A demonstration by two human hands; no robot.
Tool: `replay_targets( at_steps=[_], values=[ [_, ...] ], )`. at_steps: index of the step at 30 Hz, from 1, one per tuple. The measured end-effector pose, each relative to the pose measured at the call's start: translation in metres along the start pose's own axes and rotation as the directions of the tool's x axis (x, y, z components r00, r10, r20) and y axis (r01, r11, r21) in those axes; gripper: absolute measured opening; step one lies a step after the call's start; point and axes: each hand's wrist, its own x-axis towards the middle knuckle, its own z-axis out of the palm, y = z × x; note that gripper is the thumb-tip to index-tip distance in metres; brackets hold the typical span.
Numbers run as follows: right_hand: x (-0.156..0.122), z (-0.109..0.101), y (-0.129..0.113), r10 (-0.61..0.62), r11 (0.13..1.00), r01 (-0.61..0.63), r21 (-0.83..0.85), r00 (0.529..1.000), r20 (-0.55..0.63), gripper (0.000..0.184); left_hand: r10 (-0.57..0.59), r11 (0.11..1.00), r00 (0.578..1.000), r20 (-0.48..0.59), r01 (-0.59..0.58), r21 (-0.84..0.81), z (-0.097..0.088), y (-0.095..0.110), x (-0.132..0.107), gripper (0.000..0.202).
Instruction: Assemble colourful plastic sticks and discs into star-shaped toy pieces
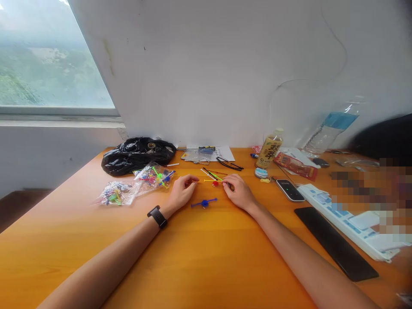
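My right hand is closed, with thumb and forefinger pinching one end of a small plastic piece with a red hub and yellow arms. To its left, my left hand rests on its side, fingers loosely curved and thumb apart, with nothing visible in it. A blue plastic piece with two arms and a round hub lies on the table between my wrists. Just behind the red and yellow piece are thin white, black and yellow-green sticks, partly overlapping.
Clear bags of coloured plastic parts and a black plastic bag lie left on the wooden table. Glasses lie behind. On the right are a drink bottle, a phone-like device, a black pad and a keyboard.
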Motion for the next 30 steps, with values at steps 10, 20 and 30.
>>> replay_targets(
  at_steps=[10,20,30],
  values=[
    [-0.0004,-0.0019,-0.0034,0.001,1.0,-0.002,0.02,0.999,0.032,0.021,-0.004,1.0,1.0,0.004,0.004,-0.005,0.0003,-0.0003,0.0006,0.024],
    [-0.0008,-0.0017,-0.0047,-0.003,1.0,0.003,0.001,0.999,0.048,0.02,0.004,1.0,1.0,-0.001,-0.004,-0.012,0.0001,-0.0006,0.0004,0.024],
    [-0.0055,0.0024,-0.002,-0.049,0.998,0.054,-0.035,0.988,0.15,0.036,-0.01,1.0,1.0,0.012,0.01,0.001,0.0004,0.0004,0.0009,0.025]
  ],
)
